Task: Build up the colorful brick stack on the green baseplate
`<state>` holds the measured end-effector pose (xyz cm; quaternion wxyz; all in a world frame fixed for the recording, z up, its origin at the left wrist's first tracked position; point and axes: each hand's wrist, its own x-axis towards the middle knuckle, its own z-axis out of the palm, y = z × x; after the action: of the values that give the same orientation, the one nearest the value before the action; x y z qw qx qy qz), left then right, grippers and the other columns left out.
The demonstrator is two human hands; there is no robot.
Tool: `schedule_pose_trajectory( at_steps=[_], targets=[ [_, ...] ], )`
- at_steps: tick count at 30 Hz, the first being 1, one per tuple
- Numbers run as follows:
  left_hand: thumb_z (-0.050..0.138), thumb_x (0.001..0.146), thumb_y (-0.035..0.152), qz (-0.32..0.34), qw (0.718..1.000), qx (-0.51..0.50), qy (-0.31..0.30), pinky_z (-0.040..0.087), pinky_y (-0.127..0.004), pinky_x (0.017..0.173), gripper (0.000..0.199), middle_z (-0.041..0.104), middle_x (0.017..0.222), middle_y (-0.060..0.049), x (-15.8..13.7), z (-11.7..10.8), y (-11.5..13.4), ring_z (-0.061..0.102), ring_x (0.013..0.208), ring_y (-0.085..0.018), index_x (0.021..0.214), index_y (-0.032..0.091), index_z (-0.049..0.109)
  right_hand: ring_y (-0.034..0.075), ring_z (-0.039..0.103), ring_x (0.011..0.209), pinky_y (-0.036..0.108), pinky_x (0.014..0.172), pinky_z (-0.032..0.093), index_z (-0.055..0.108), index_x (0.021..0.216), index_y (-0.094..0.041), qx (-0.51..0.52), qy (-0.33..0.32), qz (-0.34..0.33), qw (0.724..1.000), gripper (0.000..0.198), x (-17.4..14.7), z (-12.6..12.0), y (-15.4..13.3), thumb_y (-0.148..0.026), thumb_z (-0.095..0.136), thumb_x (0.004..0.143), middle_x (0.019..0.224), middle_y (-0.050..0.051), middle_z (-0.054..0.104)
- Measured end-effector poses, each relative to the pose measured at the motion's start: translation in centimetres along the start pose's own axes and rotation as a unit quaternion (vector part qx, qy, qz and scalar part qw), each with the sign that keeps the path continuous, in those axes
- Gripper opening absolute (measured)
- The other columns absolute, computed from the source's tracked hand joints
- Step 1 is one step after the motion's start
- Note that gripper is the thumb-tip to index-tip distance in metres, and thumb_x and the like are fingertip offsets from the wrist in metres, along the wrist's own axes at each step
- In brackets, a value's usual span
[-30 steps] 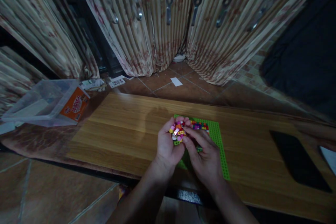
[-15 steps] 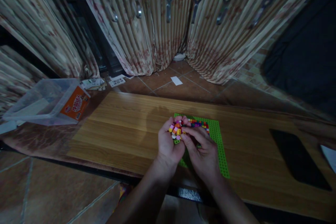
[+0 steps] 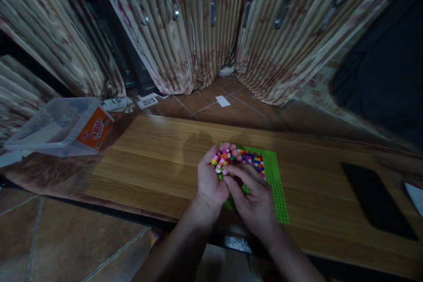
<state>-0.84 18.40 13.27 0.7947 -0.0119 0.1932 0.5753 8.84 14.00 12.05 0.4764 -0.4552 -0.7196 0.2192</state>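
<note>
My left hand [image 3: 211,185] is cupped, palm up, around a heap of small building bricks [image 3: 222,161] in pink, orange, yellow, red, white and green. Over its edge, my right hand [image 3: 256,194] has thumb and index finger drawn together at the near side of the heap, by a pink brick. Whether a brick sits between those fingertips is too small to make out. Beneath both hands lies a green studded baseplate [image 3: 279,189]. Rows of many-coloured bricks [image 3: 254,158] cover part of its far side, partly hidden by my hands.
The baseplate rests on a long wooden table [image 3: 148,158]. A dark flat slab [image 3: 376,200] lies to the right. At the left stands a clear plastic bin [image 3: 62,132] with an orange label. Curtains [image 3: 185,44] hang beyond, and a white paper [image 3: 222,101] is on the tiled floor.
My right hand has shifted slightly down and its fingertips have moved toward the near edge of the heap. More of the coloured rows now shows. My left hand stays cupped around the bricks.
</note>
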Motion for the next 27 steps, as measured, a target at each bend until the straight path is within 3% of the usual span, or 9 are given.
schedule_pose_trajectory(
  at_steps=[8,14,20,23,27],
  targets=[
    [0.044,0.087,0.027,-0.003,1.000,-0.002,0.016,0.048,-0.025,0.075,0.029,0.063,0.077,-0.005,0.0,0.1,-0.1,0.059,0.068,-0.011,0.075,0.011,0.064,0.016,0.061,0.095,0.032,0.084,0.051,0.064,0.106,-0.027,0.007,-0.031,0.002,0.999,0.024,0.1,-0.1,0.1,-0.018,0.049,0.090,0.099,0.004,0.064],
    [0.044,0.087,0.030,-0.020,1.000,0.000,0.010,0.049,-0.027,0.071,0.029,0.063,0.074,-0.006,0.2,-0.4,0.0,0.060,0.066,-0.013,0.075,0.012,0.064,0.016,0.061,0.088,0.030,0.079,0.051,0.062,0.092,-0.024,0.003,-0.004,0.022,1.000,0.011,0.0,0.2,0.0,-0.021,0.051,0.089,0.090,0.002,0.063],
    [0.042,0.088,0.029,-0.018,1.000,-0.008,0.024,0.051,-0.029,0.068,0.031,0.063,0.072,-0.006,0.1,-0.3,0.1,0.060,0.065,-0.014,0.073,0.012,0.064,0.015,0.061,0.085,0.028,0.076,0.050,0.061,0.090,-0.023,0.009,0.010,0.036,0.999,0.007,-0.2,0.2,-0.1,-0.022,0.054,0.088,0.088,0.002,0.064],
    [0.046,0.087,0.026,0.005,0.999,-0.023,0.038,0.051,-0.026,0.066,0.027,0.063,0.071,-0.005,0.2,-0.1,0.3,0.060,0.065,-0.012,0.073,0.012,0.063,0.015,0.062,0.078,0.028,0.071,0.051,0.063,0.090,-0.024,0.006,0.046,0.051,0.998,0.007,0.0,-0.7,0.3,-0.025,0.058,0.086,0.086,0.001,0.066],
    [0.046,0.086,0.023,0.038,0.997,-0.037,0.054,0.051,-0.025,0.069,0.026,0.063,0.074,-0.006,0.3,-0.1,1.0,0.059,0.067,-0.010,0.073,0.010,0.064,0.014,0.062,0.070,0.027,0.064,0.050,0.066,0.085,-0.023,0.017,0.140,0.112,0.984,0.009,0.4,-2.7,2.0,-0.030,0.066,0.080,0.080,0.000,0.067]
  ],
)
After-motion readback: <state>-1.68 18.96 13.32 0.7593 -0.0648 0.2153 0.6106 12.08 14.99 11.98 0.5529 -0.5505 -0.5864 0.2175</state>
